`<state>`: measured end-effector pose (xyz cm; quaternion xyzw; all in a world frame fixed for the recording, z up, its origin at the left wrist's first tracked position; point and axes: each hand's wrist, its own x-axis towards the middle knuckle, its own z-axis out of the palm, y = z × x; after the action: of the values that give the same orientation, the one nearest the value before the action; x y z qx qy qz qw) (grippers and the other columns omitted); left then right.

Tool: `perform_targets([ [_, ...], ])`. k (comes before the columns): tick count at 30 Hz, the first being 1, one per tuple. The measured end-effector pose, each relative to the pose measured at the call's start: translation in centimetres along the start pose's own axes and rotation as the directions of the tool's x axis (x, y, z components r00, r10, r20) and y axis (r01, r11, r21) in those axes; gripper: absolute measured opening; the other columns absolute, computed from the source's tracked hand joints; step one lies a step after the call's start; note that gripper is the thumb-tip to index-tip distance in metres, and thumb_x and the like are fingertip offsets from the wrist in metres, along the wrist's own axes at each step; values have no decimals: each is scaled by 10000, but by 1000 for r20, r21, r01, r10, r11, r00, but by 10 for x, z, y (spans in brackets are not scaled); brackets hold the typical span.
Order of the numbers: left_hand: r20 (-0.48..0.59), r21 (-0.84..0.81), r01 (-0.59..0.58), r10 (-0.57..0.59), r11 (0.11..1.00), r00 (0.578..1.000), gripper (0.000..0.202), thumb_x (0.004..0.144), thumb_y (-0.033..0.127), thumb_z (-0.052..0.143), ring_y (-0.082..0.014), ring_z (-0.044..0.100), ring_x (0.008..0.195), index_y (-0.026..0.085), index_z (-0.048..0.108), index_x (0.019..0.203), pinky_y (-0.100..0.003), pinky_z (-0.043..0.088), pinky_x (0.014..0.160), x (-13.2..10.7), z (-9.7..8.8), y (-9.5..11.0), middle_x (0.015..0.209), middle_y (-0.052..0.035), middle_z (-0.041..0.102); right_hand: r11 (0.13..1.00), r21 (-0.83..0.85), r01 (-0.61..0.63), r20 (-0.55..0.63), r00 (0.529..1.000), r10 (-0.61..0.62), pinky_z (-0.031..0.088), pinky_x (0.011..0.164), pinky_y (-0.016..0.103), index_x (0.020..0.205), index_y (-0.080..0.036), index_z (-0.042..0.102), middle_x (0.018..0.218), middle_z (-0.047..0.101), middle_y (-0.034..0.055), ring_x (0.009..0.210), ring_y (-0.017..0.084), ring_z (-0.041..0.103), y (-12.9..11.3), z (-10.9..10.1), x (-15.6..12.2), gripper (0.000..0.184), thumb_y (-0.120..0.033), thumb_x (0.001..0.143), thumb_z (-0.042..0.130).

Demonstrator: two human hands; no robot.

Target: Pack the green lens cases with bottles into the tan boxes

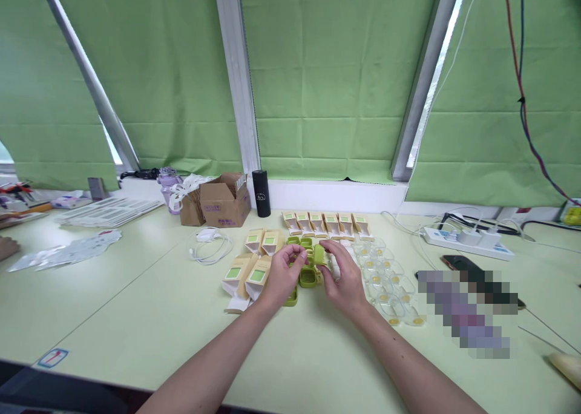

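Between the thumb and fingers of my right hand (342, 276) is a small green plastic case (319, 255), held upright above the table. My left hand (284, 273) is closed in a pinch just left of it; what sits between those fingertips is too small to make out. Below and behind the hands stand several more green cases, among them an open green case (307, 278); my hands partly cover them. Left of my left hand are several open cardboard boxes (233, 273) with green labels. Clear plastic pieces with yellow dots (384, 281) lie in rows right of my right hand.
A row of small boxes (324, 223) stands behind the cases. Farther back are a black tumbler (261, 193) and a brown carton (224, 202). A white cable (211, 244) lies left, a power strip (467, 244) and phone (481, 281) right. Another person's hand (8, 247) shows far left.
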<state>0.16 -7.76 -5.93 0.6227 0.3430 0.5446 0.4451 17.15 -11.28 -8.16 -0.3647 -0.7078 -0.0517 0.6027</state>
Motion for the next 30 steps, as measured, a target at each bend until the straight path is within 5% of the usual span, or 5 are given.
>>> perform_targets([
  [10,-80,131,-118,130,984,988,284,977,410,686,-237,710,1012,176,703,1137,-368,538,942,-2,-7,-3,1058,-95,731,998,30,-56,-1,998,56,601,1062,539,1449,-264,563,1380,631,148,1311,317,626,2,-2,2,493,-148,971,590],
  [17,81,359,-329,322,874,943,405,957,239,688,-315,467,1428,244,642,1360,-506,451,1194,-17,-3,10,1400,-143,573,999,-9,-36,39,999,37,595,1075,554,1463,-289,588,1367,617,133,1303,319,631,11,-7,10,540,-110,953,586],
  [24,188,426,-437,394,792,899,519,958,171,674,-332,412,1427,297,582,1454,-579,430,1206,-20,1,14,1450,-109,618,992,-54,116,107,988,-110,624,1047,566,1534,-267,472,1360,675,146,1295,320,666,15,-11,3,582,-106,983,565],
  [30,183,422,-428,387,799,904,484,943,138,677,-333,435,1391,299,646,1398,-570,468,1168,-18,-1,11,1379,-111,644,967,-90,237,145,964,-222,636,1026,556,1382,-250,588,1361,686,158,1284,317,676,14,-15,2,381,-124,1025,538],
])
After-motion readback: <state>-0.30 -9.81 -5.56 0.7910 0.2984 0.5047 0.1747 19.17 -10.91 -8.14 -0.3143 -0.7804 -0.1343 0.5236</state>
